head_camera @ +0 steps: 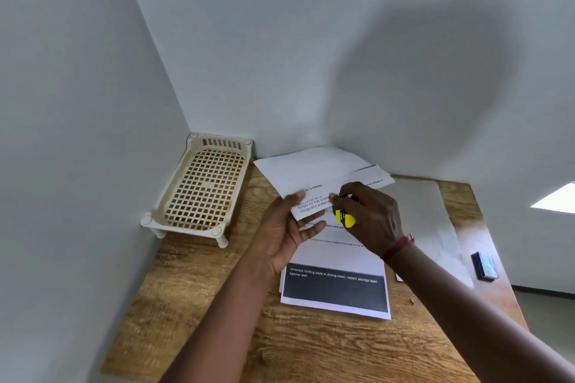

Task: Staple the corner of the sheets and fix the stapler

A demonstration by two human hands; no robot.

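Standing bare in the white-walled corner of the wooden table (217, 320), a lattice tray (202, 186); left hand (289, 233) open-fingered under a lifted printed sheet (311, 177), right hand (370, 218) curled round a yellow marker (345, 219).

Both arms reach far forward; the left hand (287, 228) lies open, palm up, and the right hand (370, 221) curls tight.

Both forearms run out of frame at the near edge. The right hand (371, 221) hides most of the yellow marker (345, 219) and part of the lifted sheet (311, 177), whose print is too blurred to read. The sheet covers the far part of the page (336, 289) beneath.
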